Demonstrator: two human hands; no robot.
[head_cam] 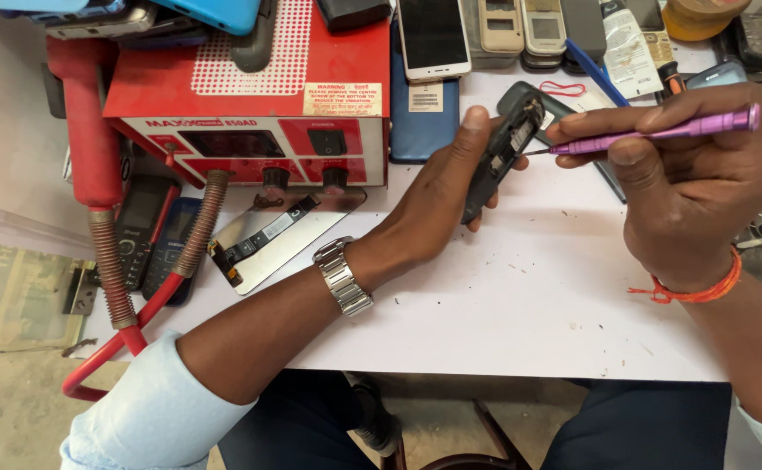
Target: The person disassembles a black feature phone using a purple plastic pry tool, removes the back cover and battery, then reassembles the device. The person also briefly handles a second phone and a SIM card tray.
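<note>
My left hand grips a small dark phone body, tilted on edge with its opened back toward the right. My right hand holds a purple screwdriver almost level, its thin tip touching the phone's upper part. A metal watch sits on my left wrist and an orange thread band on my right wrist. Both hands hover over a white table.
A red box-shaped repair station with a ribbed hose stands at the left. A shiny phone back panel lies in front of it. Several phones and a tube crowd the back edge; two old handsets lie at the left.
</note>
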